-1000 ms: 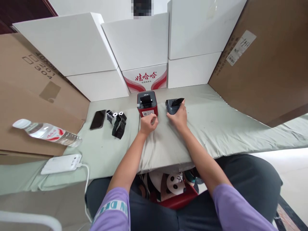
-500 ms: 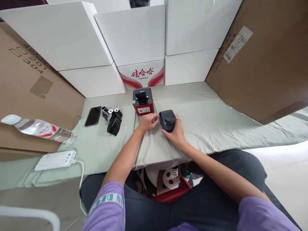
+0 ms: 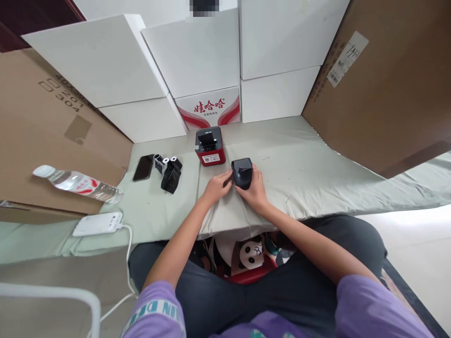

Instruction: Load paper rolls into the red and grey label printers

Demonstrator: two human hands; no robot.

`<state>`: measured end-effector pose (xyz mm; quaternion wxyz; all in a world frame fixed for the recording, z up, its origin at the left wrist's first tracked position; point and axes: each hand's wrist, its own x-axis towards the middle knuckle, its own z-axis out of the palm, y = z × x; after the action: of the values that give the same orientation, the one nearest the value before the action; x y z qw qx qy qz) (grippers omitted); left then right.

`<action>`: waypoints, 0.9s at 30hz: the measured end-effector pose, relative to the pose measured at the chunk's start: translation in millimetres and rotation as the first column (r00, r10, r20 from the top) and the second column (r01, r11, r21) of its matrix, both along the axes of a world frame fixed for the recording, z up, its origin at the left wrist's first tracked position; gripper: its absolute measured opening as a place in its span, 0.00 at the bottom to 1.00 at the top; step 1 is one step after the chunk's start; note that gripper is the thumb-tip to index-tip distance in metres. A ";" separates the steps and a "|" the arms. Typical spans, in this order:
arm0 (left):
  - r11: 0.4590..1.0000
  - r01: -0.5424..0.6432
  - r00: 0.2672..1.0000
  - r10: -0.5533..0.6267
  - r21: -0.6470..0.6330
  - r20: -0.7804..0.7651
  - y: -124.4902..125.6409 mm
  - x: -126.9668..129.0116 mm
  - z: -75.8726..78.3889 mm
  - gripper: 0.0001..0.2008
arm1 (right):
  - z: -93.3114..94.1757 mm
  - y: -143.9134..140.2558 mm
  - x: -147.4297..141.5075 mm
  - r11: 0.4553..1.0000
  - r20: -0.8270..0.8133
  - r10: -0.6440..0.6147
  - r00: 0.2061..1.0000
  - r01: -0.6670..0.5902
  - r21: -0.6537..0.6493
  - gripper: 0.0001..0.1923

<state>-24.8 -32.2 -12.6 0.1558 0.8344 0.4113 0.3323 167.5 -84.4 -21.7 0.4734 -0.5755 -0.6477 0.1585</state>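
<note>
- Since a second ago, the black printer (image 3: 241,172) has come nearer, away from beside the red printer (image 3: 210,146).
- Left hand (image 3: 217,186) and right hand (image 3: 255,191) clasp its sides, fingers curled.

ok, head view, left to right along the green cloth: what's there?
Water bottle → white power bank → phone → black rolls → red printer → black device, held between left hand and right hand.
</note>
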 end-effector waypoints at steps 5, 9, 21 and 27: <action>0.993 -0.071 0.994 0.078 -0.091 0.073 -35.9 -13.7 -2.1 0.28 | 6.5 -13.9 -20.9 0.999 0.001 0.028 1.000 -0.028 0.021 0.55; 0.987 -0.117 0.988 0.127 -0.109 0.088 -41.4 -23.7 -8.4 0.29 | 2.4 -18.0 -35.0 0.999 0.017 0.027 0.999 -0.026 -0.036 0.59; 0.975 -0.173 0.983 0.180 -0.143 0.041 -37.3 -20.8 -13.8 0.34 | 2.1 -18.4 -26.5 0.983 -0.073 0.097 0.993 -0.107 -0.152 0.62; 0.974 -0.177 0.983 0.183 -0.142 0.029 -35.3 -21.8 -11.1 0.34 | 5.5 -19.7 -25.0 0.984 -0.096 0.101 0.990 -0.114 -0.137 0.60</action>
<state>-46.6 -67.5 -23.7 0.1912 0.7736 0.5041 0.3329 142.6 -104.1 -16.2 0.4503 -0.5643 -0.6432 0.2552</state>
